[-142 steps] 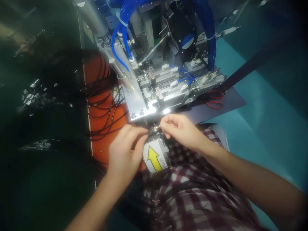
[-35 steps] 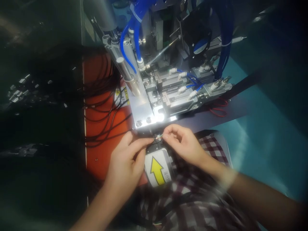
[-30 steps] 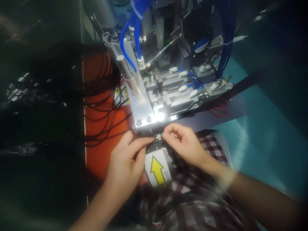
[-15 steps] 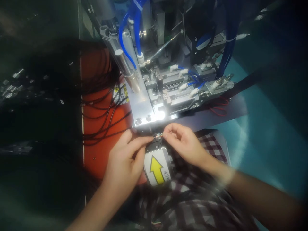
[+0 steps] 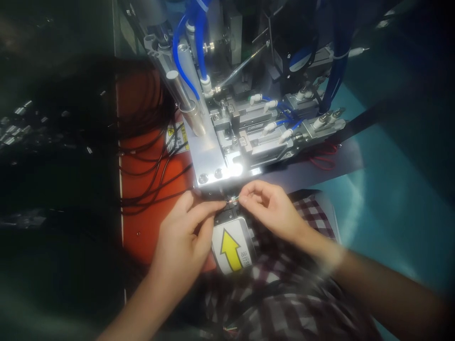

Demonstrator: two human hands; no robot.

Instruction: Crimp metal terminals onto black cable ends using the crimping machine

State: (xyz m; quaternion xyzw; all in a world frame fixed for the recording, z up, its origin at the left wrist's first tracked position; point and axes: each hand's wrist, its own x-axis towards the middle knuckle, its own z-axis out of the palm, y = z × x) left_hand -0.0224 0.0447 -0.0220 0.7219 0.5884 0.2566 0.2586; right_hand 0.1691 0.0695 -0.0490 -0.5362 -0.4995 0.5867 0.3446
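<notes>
- The right hand (image 5: 268, 206) has thumb and forefinger pinched together on thin wires (image 5: 237, 198); the other fingers curl in behind.
- The left hand (image 5: 185, 234) reaches in from the other side, forefinger stretched towards the same spot. Its thumb sits lower and nearer the wearer; whether the two grip anything between them, I cannot tell.
- The wires lie between the two hands, over a small dark block (image 5: 223, 216), in front of the bright metal plate (image 5: 208, 151) and behind the cover (image 5: 231, 244) with the yellow arrow.
- The step in hand appears to be fine lining-up of the wire ends at the block, judging by the facing fingertips. Whether the ends are seated is too small to see.
- From here the work seems to call for a steady right pinch, the strands kept side by side, and the left forefinger holding its place without nudging them.
- Both hands are close to the plate's edge, so any shift would best be small.
- More thin wires, the loose ends (image 5: 230, 328), show over the checked cloth (image 5: 277, 308).
- Black cables (image 5: 152, 192) cross the orange table (image 5: 142, 251) beyond the left hand.
</notes>
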